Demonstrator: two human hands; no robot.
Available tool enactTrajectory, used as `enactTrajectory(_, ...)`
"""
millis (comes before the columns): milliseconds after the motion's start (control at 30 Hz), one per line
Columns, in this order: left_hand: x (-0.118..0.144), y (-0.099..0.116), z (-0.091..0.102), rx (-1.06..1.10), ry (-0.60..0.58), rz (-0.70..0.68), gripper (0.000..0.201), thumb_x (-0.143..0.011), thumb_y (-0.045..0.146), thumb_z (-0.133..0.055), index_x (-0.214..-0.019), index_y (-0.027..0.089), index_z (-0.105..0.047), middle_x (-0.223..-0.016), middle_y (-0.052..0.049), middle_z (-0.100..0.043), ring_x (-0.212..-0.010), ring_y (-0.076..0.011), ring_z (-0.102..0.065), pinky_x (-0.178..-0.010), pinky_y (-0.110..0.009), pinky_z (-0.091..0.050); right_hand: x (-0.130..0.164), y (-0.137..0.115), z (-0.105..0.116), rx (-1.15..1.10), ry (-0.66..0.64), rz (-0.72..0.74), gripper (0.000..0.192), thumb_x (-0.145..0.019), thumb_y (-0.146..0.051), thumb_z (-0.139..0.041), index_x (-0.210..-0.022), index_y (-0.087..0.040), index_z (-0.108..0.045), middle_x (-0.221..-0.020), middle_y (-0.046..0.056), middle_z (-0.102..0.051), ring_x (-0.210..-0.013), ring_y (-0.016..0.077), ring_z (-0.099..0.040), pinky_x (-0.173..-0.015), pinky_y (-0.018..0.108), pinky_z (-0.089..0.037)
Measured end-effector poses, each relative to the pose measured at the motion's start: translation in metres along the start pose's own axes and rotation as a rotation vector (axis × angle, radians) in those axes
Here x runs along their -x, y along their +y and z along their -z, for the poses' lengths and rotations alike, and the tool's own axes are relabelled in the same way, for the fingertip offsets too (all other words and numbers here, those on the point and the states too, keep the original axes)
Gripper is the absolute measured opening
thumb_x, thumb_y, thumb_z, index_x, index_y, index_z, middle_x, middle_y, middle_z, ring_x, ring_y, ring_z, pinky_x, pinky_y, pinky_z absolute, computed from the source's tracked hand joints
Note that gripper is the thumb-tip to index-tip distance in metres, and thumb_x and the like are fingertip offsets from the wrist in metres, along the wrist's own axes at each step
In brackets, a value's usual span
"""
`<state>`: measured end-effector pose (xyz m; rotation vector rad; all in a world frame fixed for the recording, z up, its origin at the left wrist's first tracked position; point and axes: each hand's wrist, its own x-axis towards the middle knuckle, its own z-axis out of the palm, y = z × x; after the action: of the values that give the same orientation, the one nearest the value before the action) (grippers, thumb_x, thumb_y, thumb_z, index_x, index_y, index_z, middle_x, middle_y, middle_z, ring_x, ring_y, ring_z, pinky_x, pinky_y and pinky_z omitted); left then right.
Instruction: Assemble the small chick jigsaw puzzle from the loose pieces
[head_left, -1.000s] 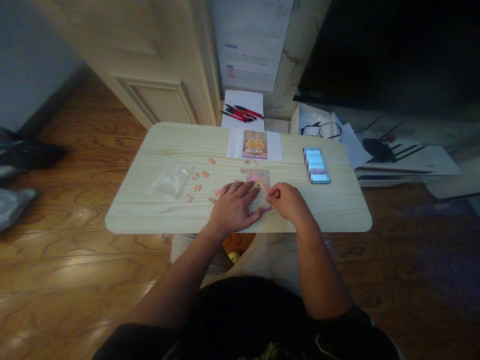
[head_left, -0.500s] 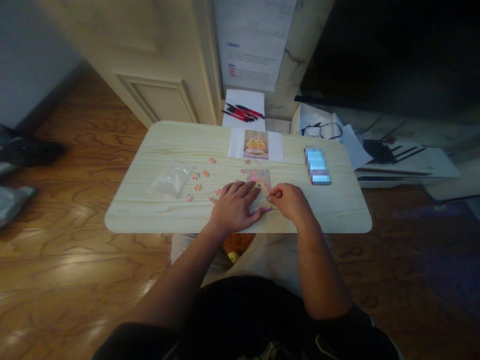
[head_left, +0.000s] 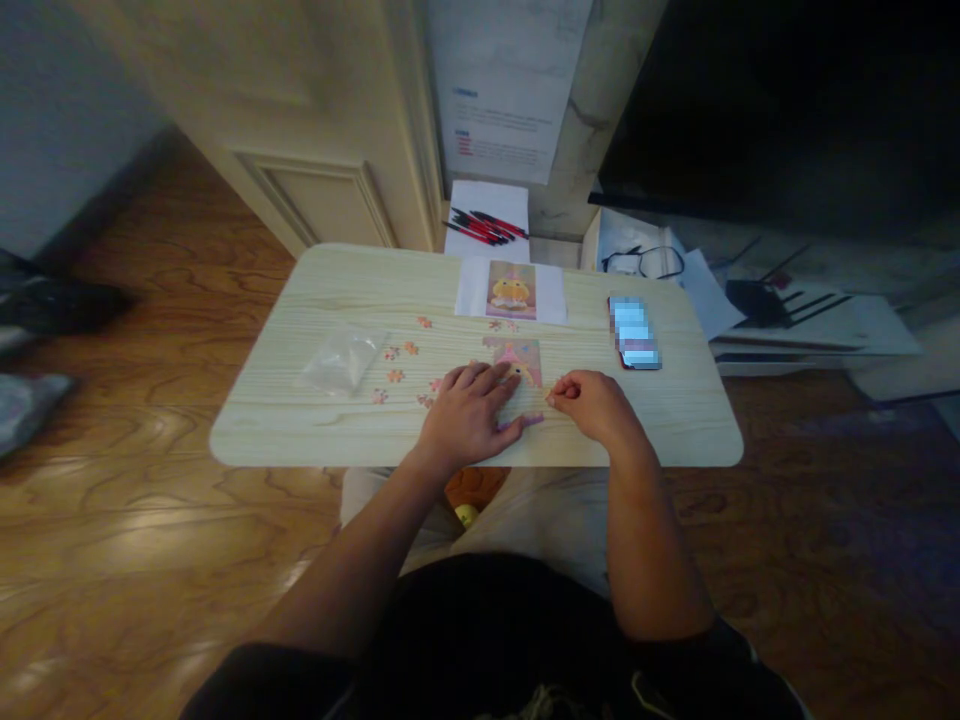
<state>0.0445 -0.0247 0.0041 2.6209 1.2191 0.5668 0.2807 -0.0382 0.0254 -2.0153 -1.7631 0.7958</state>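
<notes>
Mid-frame, the puzzle (head_left: pixel 526 354) is steadied by the spread left hand (head_left: pixel 466 408), the piece (head_left: pixel 549 395) pinched in the right hand (head_left: pixel 595 403) seemingly awaiting alignment.

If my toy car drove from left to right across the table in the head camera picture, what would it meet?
Clear plastic bag → leftmost orange puzzle piece → left hand → right hand → smartphone.

Wood floor (head_left: pixel 97 560) gleaming at left, cream panelling (head_left: pixel 322 200) rising beyond the pale tabletop (head_left: pixel 690 425), and a big dark screen (head_left: pixel 810 100) looming right!
</notes>
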Motion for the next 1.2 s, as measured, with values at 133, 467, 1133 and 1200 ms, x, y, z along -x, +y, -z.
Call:
enactTrajectory(133,-0.002,0.002,0.004,-0.007,-0.005,-0.012,0.060,-0.095,0.066,-0.056,-0.141,0.027,-0.063,-0.153,-0.009,-0.057,-0.136,-0.0359,-0.052,-0.115,-0.057,-0.037,0.005,0.014,0.015,-0.048,0.061,-0.003,0.010,-0.090,-0.027,-0.073,-0.095,-0.022,-0.080,-0.088,0.003,-0.078,-0.074,0.0169,-0.068,-0.070,0.029,-0.048)
enactTrajectory(467,-0.022,0.019,0.005,0.026,-0.031,-0.066,0.050,-0.099,0.052,-0.055,-0.139,0.024,-0.063,-0.149,-0.010,-0.060,-0.135,-0.0328,-0.054,-0.113,-0.053,-0.039,0.038,0.062,0.041,-0.003,0.146,-0.079,0.012,-0.089,-0.023,-0.071,-0.098,-0.021,-0.079,-0.094,0.004,-0.079,-0.083,0.0187,-0.070,-0.079,0.031,-0.052)
enactTrajectory(1133,-0.002,-0.002,-0.008,0.005,0.021,-0.131,0.029,-0.102,0.045,-0.057,-0.096,0.027,-0.079,-0.114,-0.007,-0.072,-0.107,-0.0261,-0.062,-0.101,-0.048,-0.045,0.024,0.047,0.016,0.044,0.186,0.044,0.014,-0.094,-0.026,-0.069,-0.103,-0.020,-0.078,-0.101,0.007,-0.074,-0.087,0.0183,-0.068,-0.084,0.031,-0.052)
enactTrajectory(1200,-0.002,-0.006,-0.007,0.014,0.008,-0.145,0.030,-0.102,0.045,-0.056,-0.097,0.028,-0.080,-0.113,-0.006,-0.072,-0.107,-0.0255,-0.062,-0.099,-0.047,-0.046,0.022,0.045,0.013,0.058,0.178,0.041,0.015,-0.094,-0.027,-0.069,-0.104,-0.020,-0.078,-0.101,0.007,-0.072,-0.086,0.0179,-0.067,-0.082,0.030,-0.052)
